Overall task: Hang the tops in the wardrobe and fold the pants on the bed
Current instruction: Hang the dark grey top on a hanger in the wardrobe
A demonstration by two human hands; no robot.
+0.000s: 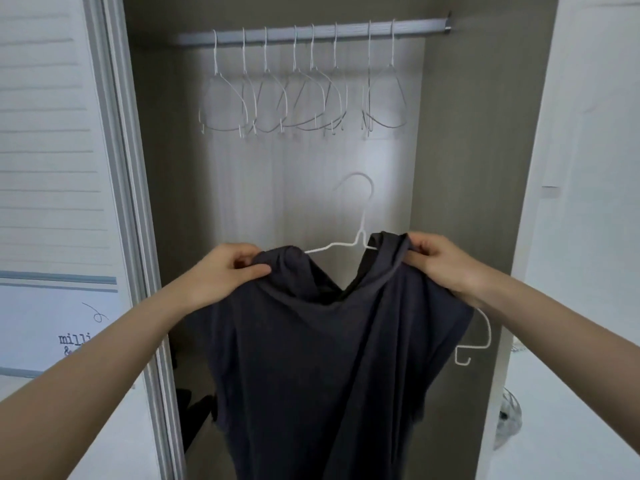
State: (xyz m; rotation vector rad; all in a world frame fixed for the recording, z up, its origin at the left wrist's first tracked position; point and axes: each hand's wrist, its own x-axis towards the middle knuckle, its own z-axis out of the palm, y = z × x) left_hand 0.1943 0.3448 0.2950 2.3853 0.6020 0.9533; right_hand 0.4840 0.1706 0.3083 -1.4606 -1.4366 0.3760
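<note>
Both-handed: left hand point(225, 271), right hand point(440, 265) pinch dark soft top point(329, 358) on white wire hanger point(360, 216).

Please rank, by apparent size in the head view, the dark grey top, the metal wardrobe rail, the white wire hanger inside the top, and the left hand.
1. Dark grey top
2. Metal wardrobe rail
3. White wire hanger, partly hidden, and left hand: too close to rank.
</note>
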